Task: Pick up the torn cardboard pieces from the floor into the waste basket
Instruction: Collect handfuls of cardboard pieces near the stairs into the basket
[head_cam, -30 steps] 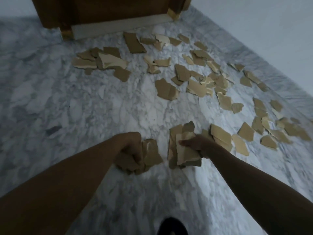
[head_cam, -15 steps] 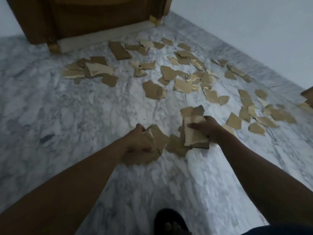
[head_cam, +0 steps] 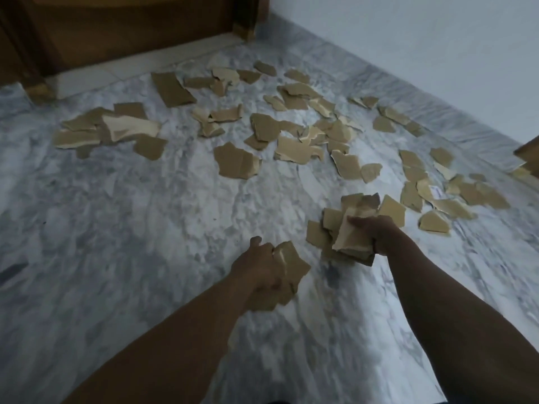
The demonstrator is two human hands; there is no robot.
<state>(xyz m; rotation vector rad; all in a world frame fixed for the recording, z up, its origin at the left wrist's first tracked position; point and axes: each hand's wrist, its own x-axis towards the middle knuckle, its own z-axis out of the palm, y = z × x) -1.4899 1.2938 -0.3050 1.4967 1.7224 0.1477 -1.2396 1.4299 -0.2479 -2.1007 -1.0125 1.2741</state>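
Well to the left of the left hand (head_cam: 259, 269) and beyond it, a loose cluster of torn cardboard (head_cam: 116, 129) lying flat on the marble floor (head_cam: 131, 243), pieces overlapping, one pale-faced scrap on top. Farther off still, past that cluster, a dark wooden door (head_cam: 131, 27) meeting the floor at a pale threshold (head_cam: 96, 80). Ahead of the left hand and far from it, a long brown strip (head_cam: 172, 88) lying near the threshold; nearer, though still well apart from the hand, a single creased piece (head_cam: 236, 161). Left hand itself low over the floor, fingers clenched round a small wad of cardboard (head_cam: 291, 266), thumb up, torn edges poking out to the right of the fist and below it. Between the two hands, a narrow stretch of marble. Right hand (head_cam: 376, 233) ahead and to the right of the left one, gripping a thicker bundle of cardboard (head_cam: 347, 231), thumb laid across a pale top sheet, fingers hidden beneath, several brown scraps fanned out to the left of the grip and beyond it. Whether the bundle's lowest edge touches the floor: cannot tell. Beyond the right hand, well apart, a dense scatter of pieces (head_cam: 306, 135), many overlapping, some pale side up. Near the right hand on its right, one rounded scrap (head_cam: 434, 223) flat on the floor; past it, a further spread of scraps (head_cam: 466, 196) trailing toward the white wall (head_cam: 408, 53). At the far right edge, a brown corner (head_cam: 528, 153), too cropped to identify.
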